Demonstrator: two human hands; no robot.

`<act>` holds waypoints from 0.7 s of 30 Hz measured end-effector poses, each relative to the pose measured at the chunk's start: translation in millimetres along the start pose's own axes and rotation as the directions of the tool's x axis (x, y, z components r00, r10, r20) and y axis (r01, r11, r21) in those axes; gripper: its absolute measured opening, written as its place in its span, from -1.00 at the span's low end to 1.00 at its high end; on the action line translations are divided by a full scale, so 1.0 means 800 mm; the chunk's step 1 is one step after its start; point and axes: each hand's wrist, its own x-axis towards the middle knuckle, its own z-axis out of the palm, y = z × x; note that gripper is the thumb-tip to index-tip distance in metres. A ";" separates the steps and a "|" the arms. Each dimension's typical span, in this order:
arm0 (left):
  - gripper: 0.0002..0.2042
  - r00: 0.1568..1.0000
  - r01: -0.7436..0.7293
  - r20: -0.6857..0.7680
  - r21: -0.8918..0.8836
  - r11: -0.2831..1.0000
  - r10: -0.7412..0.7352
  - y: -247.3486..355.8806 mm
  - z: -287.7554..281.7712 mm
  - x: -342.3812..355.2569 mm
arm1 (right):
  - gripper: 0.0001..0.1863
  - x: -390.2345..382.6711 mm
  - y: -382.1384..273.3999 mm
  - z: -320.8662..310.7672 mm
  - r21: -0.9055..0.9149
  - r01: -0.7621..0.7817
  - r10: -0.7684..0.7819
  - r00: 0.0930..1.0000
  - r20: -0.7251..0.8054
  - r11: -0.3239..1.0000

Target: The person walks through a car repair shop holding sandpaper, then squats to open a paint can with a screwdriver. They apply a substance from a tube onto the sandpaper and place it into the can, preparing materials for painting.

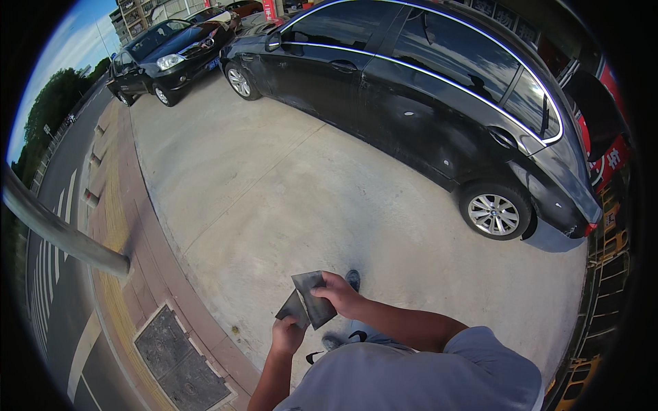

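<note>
My right hand [337,291] grips a dark grey flat sheet [314,300], like sandpaper, by its upper right edge. My left hand [286,335] holds a second dark sheet [293,310] from below, partly tucked under the first. Both sheets sit in front of my chest above the concrete ground. My grey shirt fills the bottom of the view, and one dark shoe [353,277] shows just beyond my right hand.
A black sedan [425,103] is parked at the upper right, its rear wheel [495,212] close by. A second black car [168,55] stands farther off. A metal pole [62,233] leans at left, with brick paving and a grated cover [175,356] below.
</note>
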 end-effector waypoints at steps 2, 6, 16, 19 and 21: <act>-0.49 0.997 -0.060 -0.051 0.099 0.993 0.065 0.009 0.006 0.031 | -0.72 0.034 -0.014 -0.026 0.083 -0.041 0.045 0.998 -0.047 0.996; -0.51 0.995 -0.099 0.045 0.424 0.900 0.088 0.054 0.038 0.125 | -0.74 0.115 -0.062 -0.085 -0.026 0.017 -0.021 0.984 -0.179 1.000; -0.27 0.872 -0.453 0.445 0.892 -0.011 0.204 0.202 0.114 0.357 | -0.79 0.280 -0.217 -0.162 -0.334 0.142 -0.134 0.990 0.047 0.932; -0.25 0.833 -0.490 0.509 0.861 -0.139 0.215 0.235 0.123 0.394 | -0.77 0.331 -0.249 -0.170 -0.504 0.154 -0.172 0.985 0.011 0.850; -0.26 0.834 -0.454 0.489 0.872 -0.186 0.257 0.261 0.124 0.414 | -0.74 0.348 -0.258 -0.160 -0.633 0.171 -0.094 0.984 0.154 0.755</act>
